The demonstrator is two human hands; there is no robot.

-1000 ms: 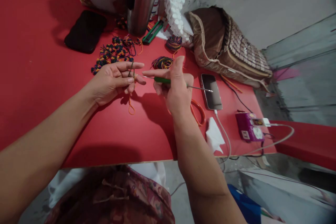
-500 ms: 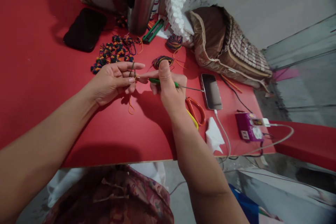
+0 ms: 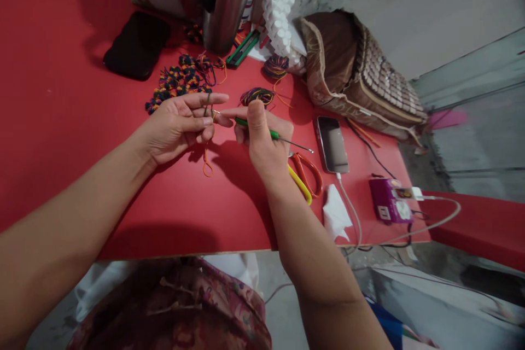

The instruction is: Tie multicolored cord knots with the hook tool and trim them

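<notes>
My left hand (image 3: 178, 123) hovers over the red table (image 3: 61, 98), palm up, with thin coloured thread (image 3: 206, 142) wound over its fingers and pinched; an orange loop hangs below. My right hand (image 3: 262, 139) is closed on a green-handled crochet hook (image 3: 274, 134), its metal tip meeting the thread at my left fingertips. A small bundle of multicoloured thread (image 3: 254, 96) lies just behind my right hand.
Several crocheted pieces (image 3: 178, 80), a black pouch (image 3: 136, 45), a steel flask (image 3: 228, 0) and white foam (image 3: 279, 16) sit at the back. Scissors (image 3: 305, 175), a phone (image 3: 333, 144), a tissue (image 3: 335, 213), a purple charger (image 3: 389, 206) and a brown bag (image 3: 361, 74) lie at right.
My right hand has slid left toward my left fingers, pushing the hook tip into the thread and uncovering the scissors. My left hand stayed in place.
</notes>
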